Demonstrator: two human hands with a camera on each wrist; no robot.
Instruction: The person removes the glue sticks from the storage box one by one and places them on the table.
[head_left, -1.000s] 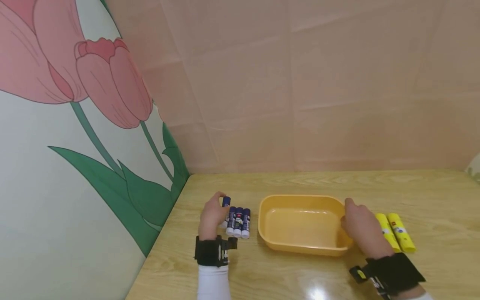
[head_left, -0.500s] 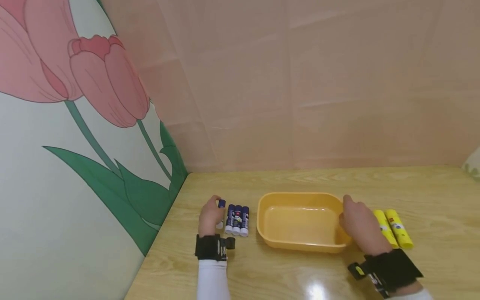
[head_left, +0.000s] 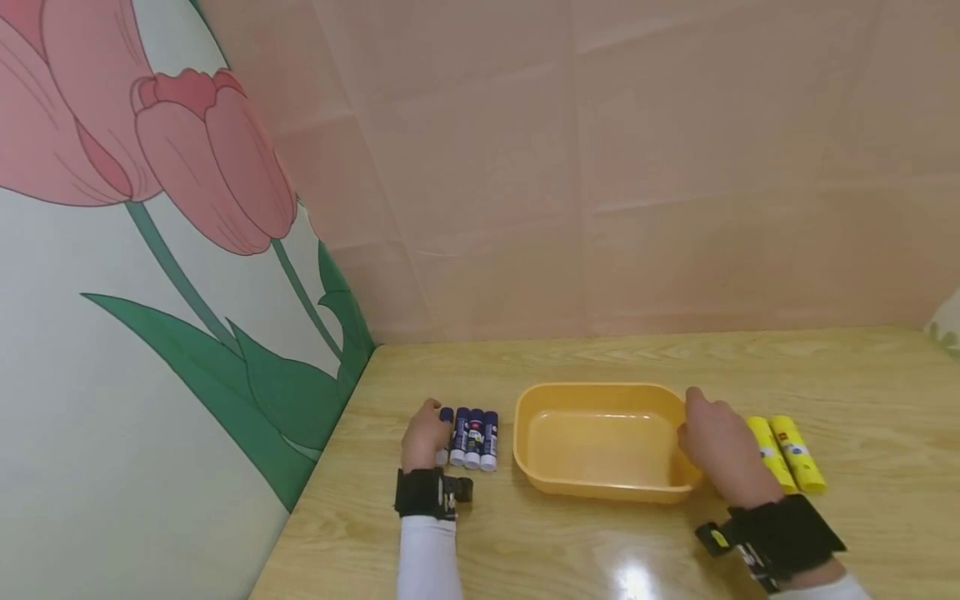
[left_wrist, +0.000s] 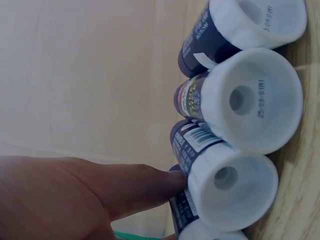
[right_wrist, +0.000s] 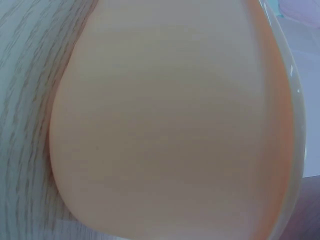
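My left hand (head_left: 424, 437) pinches the leftmost dark-blue glue stick (head_left: 446, 414), which lies beside several matching ones in a row. In the left wrist view the thumb (left_wrist: 145, 184) presses along the row, and the held glue stick (left_wrist: 184, 210) is partly hidden behind it and its neighbour. White ends of the other glue sticks (left_wrist: 250, 100) face that camera. My right hand (head_left: 722, 448) grips the right end of a yellow plastic basin (head_left: 600, 490), with nothing inside it. The basin's outer wall (right_wrist: 165, 125) fills the right wrist view, where the hand barely shows at the lower right corner.
Two yellow tubes (head_left: 797, 454) lie side by side just right of my right hand. The wooden table (head_left: 570, 550) meets a pinkish cloth backdrop (head_left: 480, 167) at the back. A tulip-painted panel (head_left: 187, 400) stands along the left.
My left hand has lowered the held glue stick, moving it slightly left and then back against the left side of the row. The right hand stays on the basin.
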